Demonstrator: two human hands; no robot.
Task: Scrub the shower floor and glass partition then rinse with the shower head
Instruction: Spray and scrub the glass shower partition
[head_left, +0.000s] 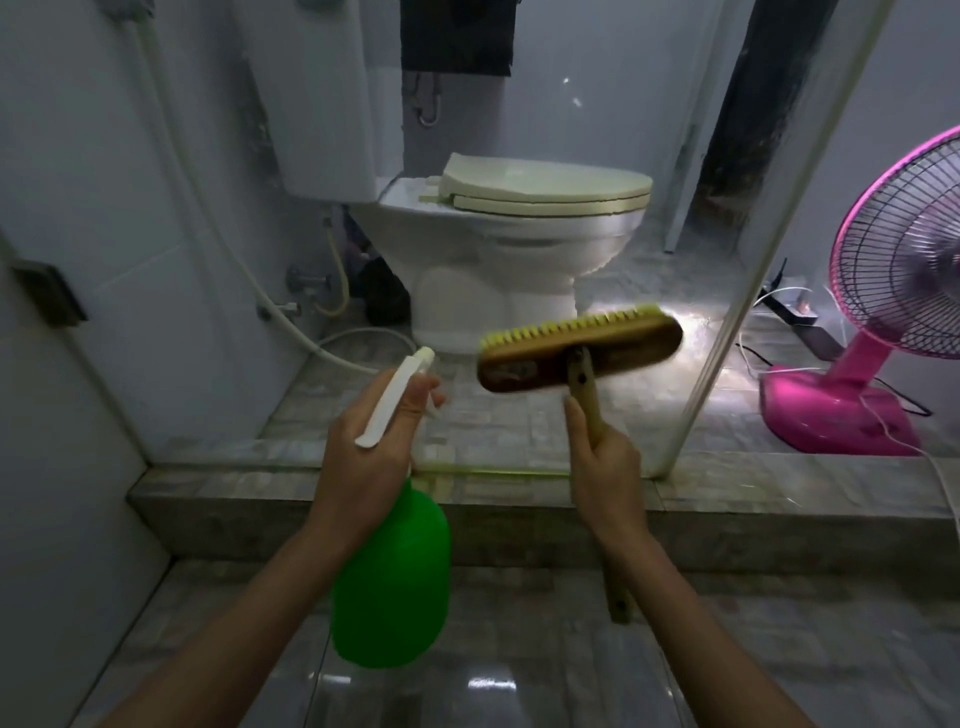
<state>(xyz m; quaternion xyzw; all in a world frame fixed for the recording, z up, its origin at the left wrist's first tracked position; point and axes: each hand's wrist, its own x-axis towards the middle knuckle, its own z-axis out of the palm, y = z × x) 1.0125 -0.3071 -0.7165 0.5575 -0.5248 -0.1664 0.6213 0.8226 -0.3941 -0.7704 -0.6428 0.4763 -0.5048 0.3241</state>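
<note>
My left hand (363, 457) grips the neck of a green spray bottle (392, 582) with a white trigger head pointing forward. My right hand (605, 467) holds the wooden handle of a scrub brush (576, 348), whose yellow bristles face away, toward the glass. The glass partition (571, 249) stands straight ahead, its white frame post (748, 291) slanting on the right. Behind the glass lies the tiled floor (519, 415). A white shower hose (208, 218) runs down the left wall to a valve near the floor.
A raised stone step (260, 514) runs across in front of me. A white toilet (519, 234) with a cream lid stands behind the glass. A pink fan (893, 291) with trailing cables sits on the step at the right. Glossy grey tiles lie underfoot.
</note>
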